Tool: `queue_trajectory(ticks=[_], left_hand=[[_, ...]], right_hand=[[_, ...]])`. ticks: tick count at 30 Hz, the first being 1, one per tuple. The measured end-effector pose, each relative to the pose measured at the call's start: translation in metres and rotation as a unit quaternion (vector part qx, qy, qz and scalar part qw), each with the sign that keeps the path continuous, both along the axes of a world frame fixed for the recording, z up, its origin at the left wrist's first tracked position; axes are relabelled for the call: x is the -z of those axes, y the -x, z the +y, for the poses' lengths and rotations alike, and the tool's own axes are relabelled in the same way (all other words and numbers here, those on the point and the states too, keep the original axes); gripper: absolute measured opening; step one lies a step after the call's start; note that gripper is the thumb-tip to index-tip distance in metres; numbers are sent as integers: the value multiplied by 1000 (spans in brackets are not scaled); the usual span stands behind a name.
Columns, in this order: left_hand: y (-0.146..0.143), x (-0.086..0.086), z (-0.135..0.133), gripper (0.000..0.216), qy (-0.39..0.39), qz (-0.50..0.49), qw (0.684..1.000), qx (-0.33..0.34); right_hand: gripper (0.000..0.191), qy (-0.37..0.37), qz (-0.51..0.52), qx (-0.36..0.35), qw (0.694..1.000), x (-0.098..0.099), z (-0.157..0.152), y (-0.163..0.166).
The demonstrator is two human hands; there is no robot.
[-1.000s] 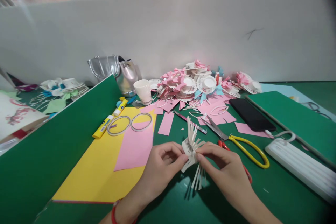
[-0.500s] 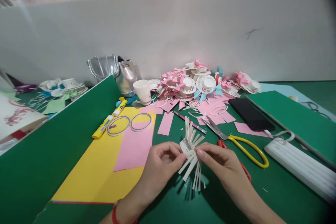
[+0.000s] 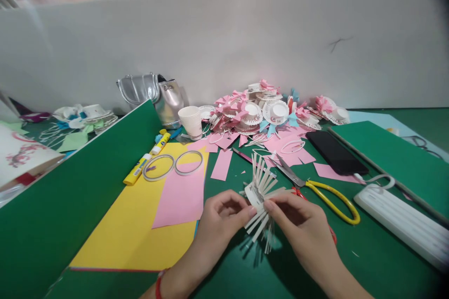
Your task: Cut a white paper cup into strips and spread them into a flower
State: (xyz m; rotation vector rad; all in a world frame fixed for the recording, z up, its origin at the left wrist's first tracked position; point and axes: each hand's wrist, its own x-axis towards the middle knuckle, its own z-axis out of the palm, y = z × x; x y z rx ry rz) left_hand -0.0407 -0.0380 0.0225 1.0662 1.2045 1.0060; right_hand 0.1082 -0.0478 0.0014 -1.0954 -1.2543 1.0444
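We see the left hand (image 3: 219, 217) and the right hand (image 3: 298, 224) meeting low in the middle of the scene, just above the green table (image 3: 368, 252), both pinching a small white paper cup cut into fringed strips (image 3: 261, 191). The left thumb and forefinger close on the cup's left side, the right fingertips close on its right side, and the cut strips fan out upward and downward between them. Just right of the right hand, touching the table, lie scissors with yellow handles (image 3: 322, 194), blades pointing to the far left. Left of the hands a pink paper sheet (image 3: 180, 196) lies on top of a larger yellow paper sheet (image 3: 129, 229). On the far part of those sheets rest two clear tape rings (image 3: 173, 164) side by side, and just left of them a yellow glue stick (image 3: 137, 169) lies at a slant. Farther back stands an uncut white paper cup (image 3: 191, 121), upright, near a silver handbag (image 3: 154, 91). To the right of that cup a heap of finished white and pink paper-cup decorations (image 3: 266, 110) spreads over pink scraps. A black phone (image 3: 335, 152) lies flat on the right, and nearer us on that side a white power strip (image 3: 400, 222).
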Motion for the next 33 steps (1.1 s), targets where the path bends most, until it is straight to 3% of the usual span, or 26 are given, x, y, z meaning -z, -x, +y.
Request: queue_trajectory(ticks=[6,14,19,24,28,33], left_hand=[[0,0,0,17,-34,31,999,10],[1,-2,-1,15,-56,34,997,35],[3,-5,-1,14,-85,23,994,71],[3,-4,-4,14,-110,37,989,92],[4,-4,-5,15,-133,58,984,108],[5,-6,-6,14,-168,77,975,120]], right_hand=[[10,22,3,18,1000,-3,1,4],[12,60,75,-25,995,-2,2,3],[12,147,233,-87,957,-2,5,1],[7,188,270,-171,929,-5,8,-1],[11,199,267,-184,925,-1,9,-5],[20,176,179,-166,954,1,10,-7]])
